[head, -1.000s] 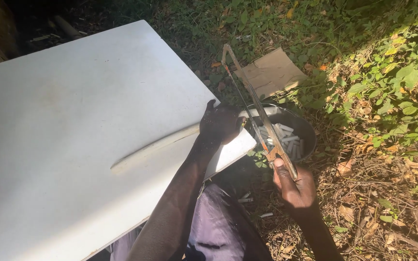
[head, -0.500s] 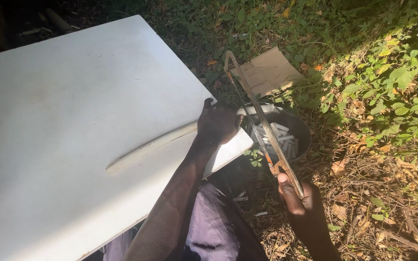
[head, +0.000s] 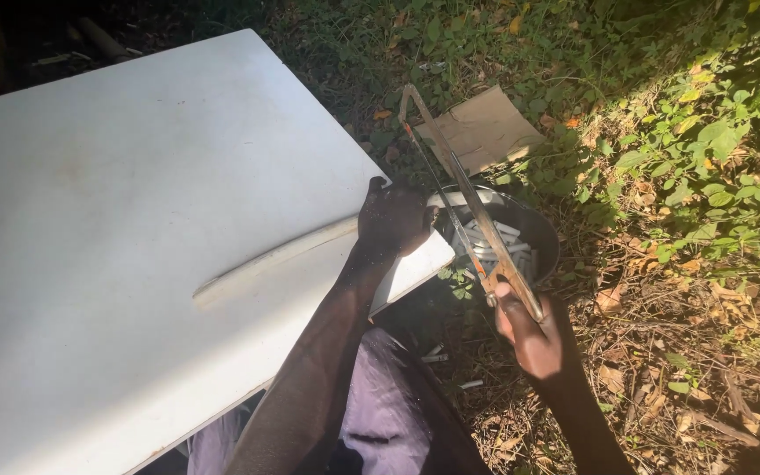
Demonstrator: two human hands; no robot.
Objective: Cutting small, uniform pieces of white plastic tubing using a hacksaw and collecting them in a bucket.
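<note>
My left hand [head: 393, 220] presses a long pale strip [head: 266, 261] down on a big white board [head: 125, 202], near the board's right edge. The strip's end sticks out past that edge, over a dark round bowl [head: 538, 230]. My right hand [head: 534, 330] grips the handle of a metal hacksaw [head: 464, 189]. Its frame runs up and away from me, and the blade lies across the strip's overhanging end beside my left hand. Several short white cut pieces [head: 507, 251] lie in the bowl.
A brown piece of cardboard [head: 485, 130] lies on the ground behind the bowl. Green leafy plants [head: 705, 149] and dry leaves [head: 661, 352] cover the ground to the right. My purple-clad lap [head: 380, 413] is below the board's edge.
The saw has shifted slightly along its length, my right hand moving a little nearer to me. My left hand stays pressed on the strip.
</note>
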